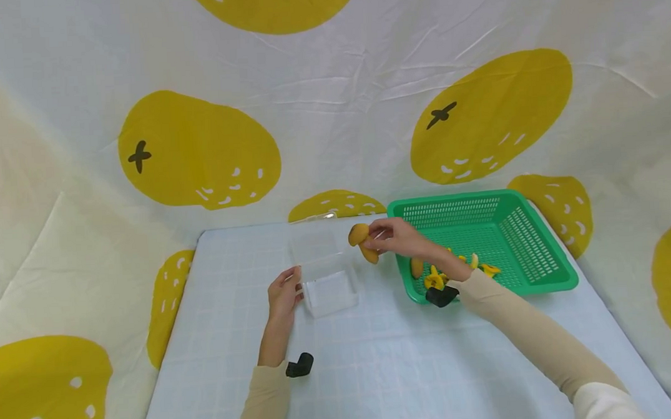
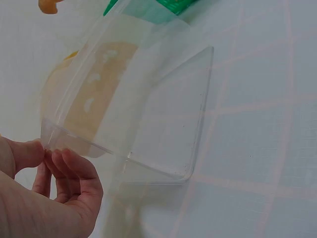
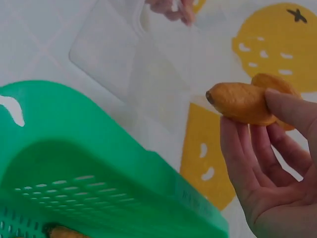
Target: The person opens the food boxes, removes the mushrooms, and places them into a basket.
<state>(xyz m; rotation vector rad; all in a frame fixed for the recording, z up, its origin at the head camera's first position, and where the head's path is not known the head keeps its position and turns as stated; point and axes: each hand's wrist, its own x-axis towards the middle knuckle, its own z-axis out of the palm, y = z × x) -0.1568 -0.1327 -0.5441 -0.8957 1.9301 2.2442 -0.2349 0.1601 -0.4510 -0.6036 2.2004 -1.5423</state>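
Note:
A clear plastic box [image 1: 332, 294] with a raised clear lid [image 1: 314, 243] behind it stands on the table. My left hand [image 1: 285, 294] is at its left side; in the left wrist view, thumb and fingers pinch a corner of its clear rim [image 2: 94, 145]. To the right and slightly above the box, my right hand [image 1: 395, 237] holds an orange-brown mushroom [image 3: 242, 102] between thumb and fingers. The mushroom has a rounded cap and a thick, dark-tipped stem. Yellow mushrooms [image 1: 434, 279] lie in the green basket [image 1: 539, 244], partly hidden by my right forearm.
The basket stands at the back right, its near-left rim under my right arm. A pale blue checked cloth [image 1: 376, 370] covers the table. Behind rises a white cloth with a yellow fruit print [image 1: 198, 153], close to the lid and basket.

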